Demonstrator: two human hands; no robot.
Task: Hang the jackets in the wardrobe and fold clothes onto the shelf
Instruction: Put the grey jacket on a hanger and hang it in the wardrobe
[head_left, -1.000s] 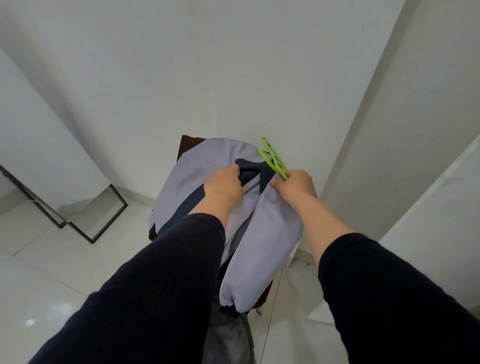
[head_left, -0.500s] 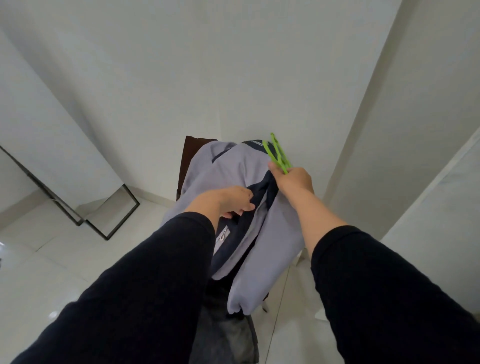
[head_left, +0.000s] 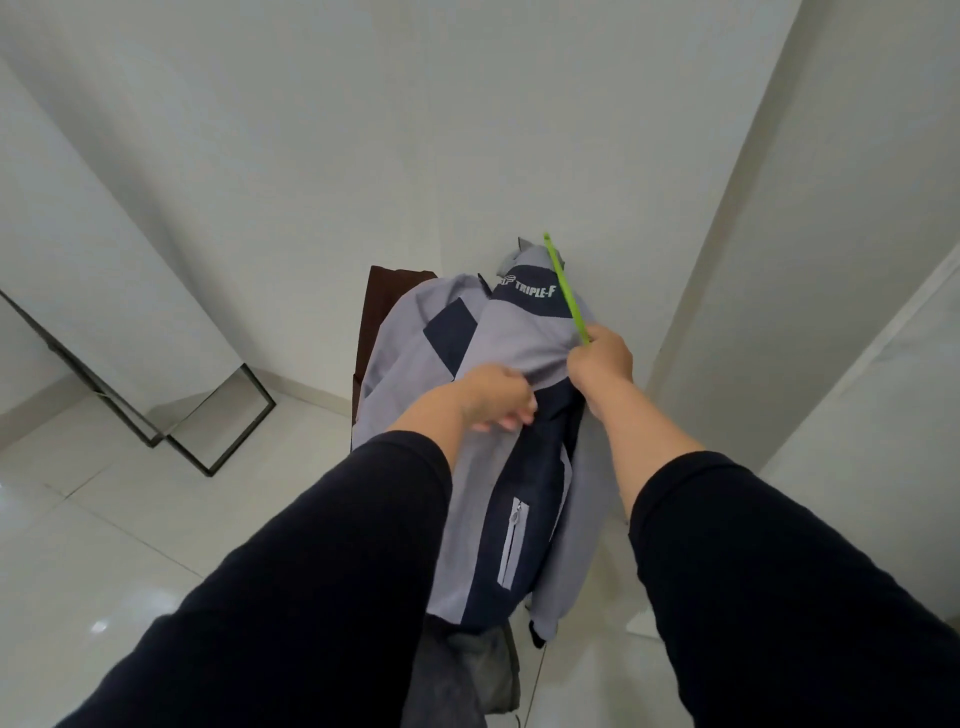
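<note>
Gripping the green hanger (head_left: 566, 291) at its lower end, the right hand (head_left: 602, 364) is curled into a fist just right of the jacket's (head_left: 498, 467) shoulder, knuckles toward the wall (head_left: 363, 130). The hanger shows as a thin green bar running up and slightly left from that fist, across the jacket's navy band with the white "TRIPLE-F" lettering; its top end pokes just past the collar. How much of it sits inside the jacket cannot be told.

Left hand (head_left: 493, 397) now: fingers bent down, pinching the grey fabric of the jacket near its upper middle, just left of the right hand, wrist raised and the dark sleeve (head_left: 311, 571) reaching in from the lower left. The right forearm is bare up to its pushed-back sleeve.

The jacket is grey with navy panels, held up in front of the person, long axis running up and down, collar at the top toward the wall, hem toward the floor (head_left: 104, 519). A grey zip pocket sits on the navy panel below the left hand. One grey sleeve hangs down the jacket's right side.

Behind the jacket's upper left shoulder, a brown chair back (head_left: 379, 296) peeks out. Below the hem, a dark grey garment (head_left: 483, 670) lies bunched. Left of the jacket, a black-framed mirror (head_left: 171, 410) leans at the wall.
</note>
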